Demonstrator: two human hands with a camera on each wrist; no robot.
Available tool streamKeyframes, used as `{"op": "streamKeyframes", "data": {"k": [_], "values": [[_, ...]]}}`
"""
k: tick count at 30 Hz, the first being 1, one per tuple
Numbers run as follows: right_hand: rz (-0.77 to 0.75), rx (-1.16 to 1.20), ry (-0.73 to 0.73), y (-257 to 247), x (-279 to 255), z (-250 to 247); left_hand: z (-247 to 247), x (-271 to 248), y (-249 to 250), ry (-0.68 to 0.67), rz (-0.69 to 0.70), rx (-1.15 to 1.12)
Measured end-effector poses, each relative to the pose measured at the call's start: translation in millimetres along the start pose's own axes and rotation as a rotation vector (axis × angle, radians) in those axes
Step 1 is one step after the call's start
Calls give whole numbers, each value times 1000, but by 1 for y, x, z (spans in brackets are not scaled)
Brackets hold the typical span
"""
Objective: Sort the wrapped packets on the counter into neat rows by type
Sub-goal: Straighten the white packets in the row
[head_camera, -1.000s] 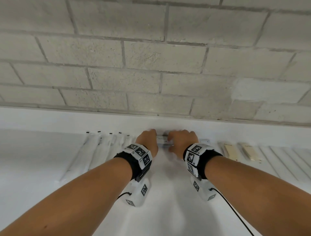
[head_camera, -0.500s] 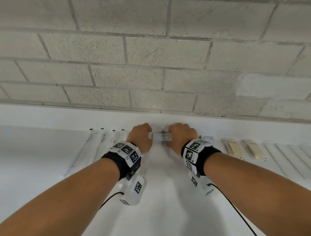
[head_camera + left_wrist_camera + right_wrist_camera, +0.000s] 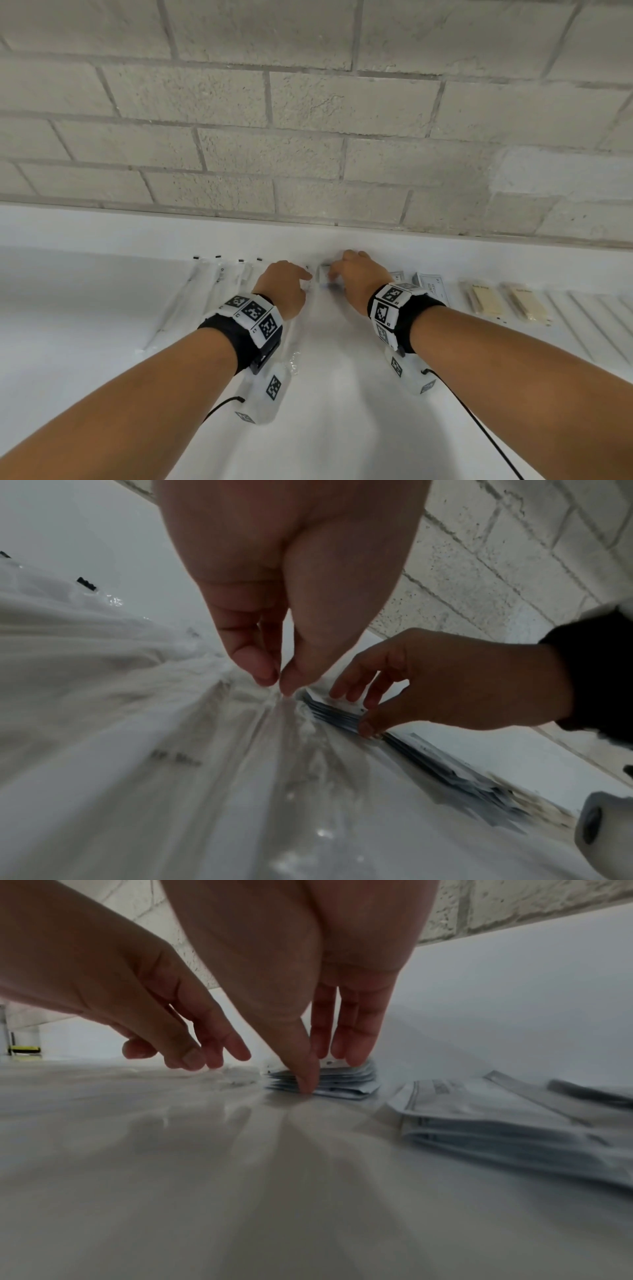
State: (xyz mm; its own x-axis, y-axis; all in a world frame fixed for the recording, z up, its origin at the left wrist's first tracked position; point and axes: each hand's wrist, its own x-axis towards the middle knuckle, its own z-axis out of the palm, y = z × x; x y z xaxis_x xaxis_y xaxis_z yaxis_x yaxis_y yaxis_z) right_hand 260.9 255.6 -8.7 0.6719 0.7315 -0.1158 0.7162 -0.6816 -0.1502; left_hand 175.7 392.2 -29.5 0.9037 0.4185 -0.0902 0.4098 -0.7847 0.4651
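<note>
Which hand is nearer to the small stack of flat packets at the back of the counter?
Right. The right hand touches the small stack, thumb in front, fingers behind. The left hand hovers just beside it, not touching.

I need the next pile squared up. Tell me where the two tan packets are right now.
In the head view, the two tan packets lie side by side at the counter's back right, between the printed white packets and long white wrappers.
</note>
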Motion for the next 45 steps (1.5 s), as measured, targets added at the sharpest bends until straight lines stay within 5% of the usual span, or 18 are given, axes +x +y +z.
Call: {"op": "streamKeyframes", "data": {"k": [21,27,32,45], "values": [[31,4,42,8,0,-4,-5,-5,7,-27,-31,64],[188,25,70,21,-12,-23,-12,-1,22,109,32,-74],[266,-48,3,26,-14,-26,-4,9,43,-24,9,-26],[134,-58,64,37,5,-9,7,27,53,-63,28,69]]}}
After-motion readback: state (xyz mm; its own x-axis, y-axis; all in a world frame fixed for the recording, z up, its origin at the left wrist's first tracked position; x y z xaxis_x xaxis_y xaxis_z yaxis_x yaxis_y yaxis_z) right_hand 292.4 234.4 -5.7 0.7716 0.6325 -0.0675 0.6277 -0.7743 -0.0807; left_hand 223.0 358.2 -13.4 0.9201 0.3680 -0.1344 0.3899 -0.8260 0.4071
